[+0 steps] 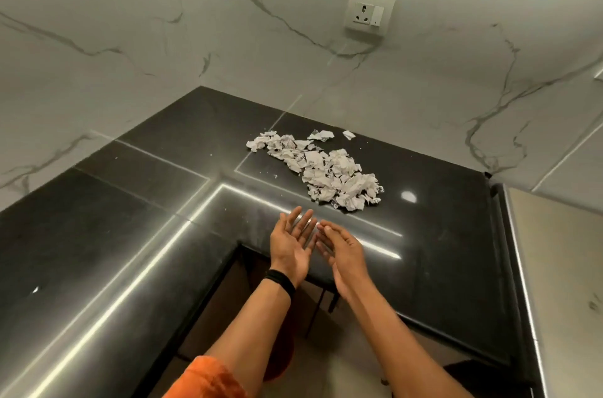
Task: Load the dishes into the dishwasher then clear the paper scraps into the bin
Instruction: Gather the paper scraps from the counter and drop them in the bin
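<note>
Two empty hands, fingers straight: left hand (290, 242), right hand (342, 251). Ahead-right on glossy black desk (130, 234), crumpled white paper scraps (326, 169) run far-left to near-right; right hand nearer.

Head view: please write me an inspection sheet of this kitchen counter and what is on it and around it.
Surface: black glossy counter, L-shaped, with bright light reflections.
Job's things: paper scraps in a loose crumpled pile on the counter, beyond the hands; nothing else of the job seen.
Clutter: nothing seen besides the scraps.
Hands: left hand open, palm up, black wristband on its wrist; right hand open beside it; both hold nothing and do not touch the scraps.
Cables: nothing seen.
Surroundings: veined marble wall with a wall socket, nothing plugged in.
</note>
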